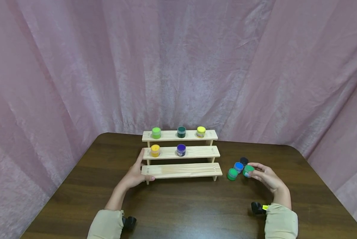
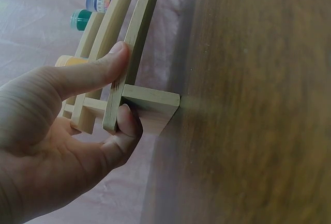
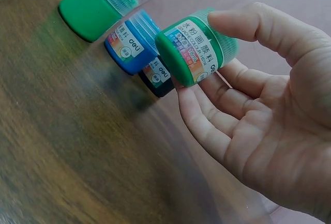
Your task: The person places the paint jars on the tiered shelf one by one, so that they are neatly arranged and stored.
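My left hand [image 1: 133,175] grips the left end of a three-tier wooden display rack [image 1: 181,170]; in the left wrist view the thumb lies on the lowest shelf and a fingertip curls beneath it. At the right, my right hand [image 1: 269,180] pinches a green paint jar [image 3: 186,50] between thumb and fingers, its label facing the wrist camera. Beside it on the table stand another green jar [image 1: 232,174], a blue jar [image 1: 238,167] and a black-lidded jar [image 1: 244,161]. Whether the held jar touches the table I cannot tell.
On the top shelf stand light green [image 1: 156,133], dark green [image 1: 181,132] and yellow [image 1: 200,131] jars. The middle shelf bears an orange-yellow jar [image 1: 155,150] and a purple one [image 1: 181,150]. A pink curtain [image 1: 178,66] hangs behind the brown table [image 1: 178,205].
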### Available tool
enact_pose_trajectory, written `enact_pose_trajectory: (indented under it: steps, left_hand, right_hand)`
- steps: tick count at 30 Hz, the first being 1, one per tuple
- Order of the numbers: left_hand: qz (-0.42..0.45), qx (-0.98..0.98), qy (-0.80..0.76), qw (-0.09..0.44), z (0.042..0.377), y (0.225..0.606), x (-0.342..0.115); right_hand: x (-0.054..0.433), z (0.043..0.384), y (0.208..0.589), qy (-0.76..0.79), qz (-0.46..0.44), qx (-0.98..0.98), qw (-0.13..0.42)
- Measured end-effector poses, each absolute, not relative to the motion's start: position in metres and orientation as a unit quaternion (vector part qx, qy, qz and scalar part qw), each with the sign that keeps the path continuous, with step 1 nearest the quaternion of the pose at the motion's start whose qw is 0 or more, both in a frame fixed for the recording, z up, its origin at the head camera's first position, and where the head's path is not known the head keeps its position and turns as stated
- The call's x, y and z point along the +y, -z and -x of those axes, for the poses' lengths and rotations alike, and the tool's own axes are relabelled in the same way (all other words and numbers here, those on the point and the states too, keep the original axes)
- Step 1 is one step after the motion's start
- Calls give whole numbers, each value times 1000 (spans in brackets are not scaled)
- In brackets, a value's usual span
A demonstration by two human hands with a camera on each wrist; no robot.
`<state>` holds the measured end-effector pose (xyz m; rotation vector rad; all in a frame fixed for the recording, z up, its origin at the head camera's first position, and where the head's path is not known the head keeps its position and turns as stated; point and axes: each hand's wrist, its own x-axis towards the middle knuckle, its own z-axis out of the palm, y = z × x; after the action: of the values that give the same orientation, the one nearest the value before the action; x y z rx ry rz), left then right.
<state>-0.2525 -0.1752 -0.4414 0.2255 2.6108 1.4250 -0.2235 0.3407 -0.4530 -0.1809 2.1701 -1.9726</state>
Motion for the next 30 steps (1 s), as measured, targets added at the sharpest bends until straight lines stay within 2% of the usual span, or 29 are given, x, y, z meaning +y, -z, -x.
enact_pose_trajectory:
  steps: [16, 30]
  left_hand:
    - [-103, 865, -486, 66, 248, 439, -176]
    - [-76, 873, -476, 81, 251, 440, -175]
  right_hand:
    - [338, 223, 448, 686, 72, 720, 76]
    - [332, 224, 434, 681, 90, 724, 55]
